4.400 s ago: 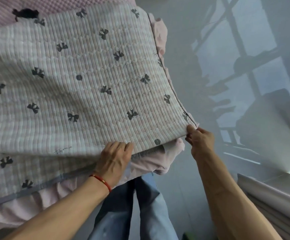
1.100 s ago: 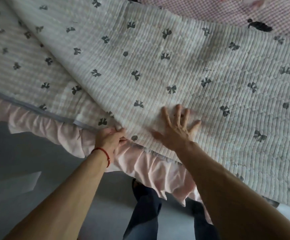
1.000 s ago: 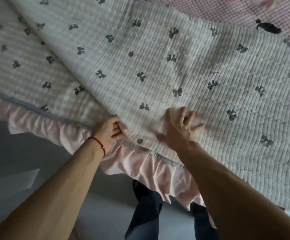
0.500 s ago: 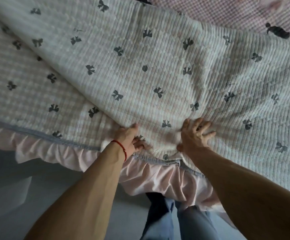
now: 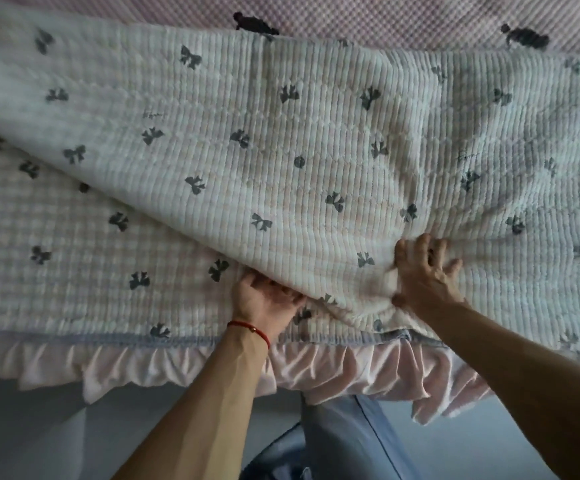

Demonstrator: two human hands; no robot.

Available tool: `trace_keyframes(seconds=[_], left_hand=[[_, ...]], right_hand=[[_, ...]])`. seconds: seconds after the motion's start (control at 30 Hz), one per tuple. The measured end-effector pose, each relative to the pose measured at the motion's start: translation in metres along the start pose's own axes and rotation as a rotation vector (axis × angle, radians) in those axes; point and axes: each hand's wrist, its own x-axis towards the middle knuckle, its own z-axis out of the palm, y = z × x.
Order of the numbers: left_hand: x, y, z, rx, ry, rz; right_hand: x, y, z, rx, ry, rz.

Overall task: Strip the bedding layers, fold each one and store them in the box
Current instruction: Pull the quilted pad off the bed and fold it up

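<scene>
Progress: early. Quilt [image 5: 316, 140] on bed, one part turned back over itself, diagonal fold edge across lower layer. Pink ruffle [image 5: 177, 365] hangs off near edge. Pink checked layer [image 5: 402, 19] beyond, untouched. Box not in view, nothing stored.

Left hand [image 5: 264, 301]: fingers curled under fold edge, gripping quilt near bed edge. Right hand [image 5: 423, 275]: on top of folded part, fingers bunching cloth; firm grip or just pressing, can't tell. Both arms reach forward, hands near each other.
</scene>
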Motion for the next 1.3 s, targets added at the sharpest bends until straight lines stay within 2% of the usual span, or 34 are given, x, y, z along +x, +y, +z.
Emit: trace_keyframes(seconds=[0.13,0.27,0.33,0.43,0.5,0.57,0.63,0.73,0.87,0.93,1.1,1.17,1.23,1.3], left_hand=[[-0.005,0.047,0.023,0.110,-0.086,0.097],[-0.028,0.073,0.007,0.366,0.055,0.198],[-0.041,0.070,-0.010,0.477,0.169,0.268],[-0.075,0.053,-0.045,0.464,0.404,0.308],[-0.091,0.040,-0.069,0.428,0.469,0.279],[-0.094,0.039,-0.076,0.449,0.454,0.174],[-0.095,0.057,-0.080,0.456,0.390,0.098],[-0.093,0.110,-0.070,0.379,0.289,0.174],[-0.089,0.162,-0.074,0.292,0.252,0.294],[-0.093,0.162,-0.085,0.321,0.244,0.326],[-0.116,0.140,-0.134,0.388,0.287,0.369],[-0.116,0.139,-0.146,0.461,0.318,0.343],[-0.112,0.144,-0.146,0.488,0.335,0.303],[-0.111,0.154,-0.140,0.453,0.343,0.277]], right_hand=[[-0.003,-0.010,-0.010,-0.006,-0.030,0.087],[-0.009,-0.027,-0.018,-0.037,-0.039,0.196],[-0.017,-0.041,-0.024,0.039,0.017,0.286],[-0.047,-0.090,-0.021,0.429,0.261,0.387],[-0.079,-0.140,-0.015,0.694,0.380,0.460],[-0.111,-0.192,-0.009,0.907,0.492,0.558],[-0.132,-0.232,-0.002,1.063,0.528,0.649],[-0.138,-0.256,-0.008,1.152,0.562,0.811],[-0.123,-0.250,-0.016,1.772,0.563,1.138],[-0.118,-0.245,-0.010,1.892,0.545,1.146],[-0.116,-0.244,0.007,1.887,0.555,1.126],[-0.121,-0.250,0.007,1.908,0.508,1.121],[-0.121,-0.257,0.005,1.994,0.430,1.037],[-0.117,-0.264,0.005,2.055,0.441,0.991]])
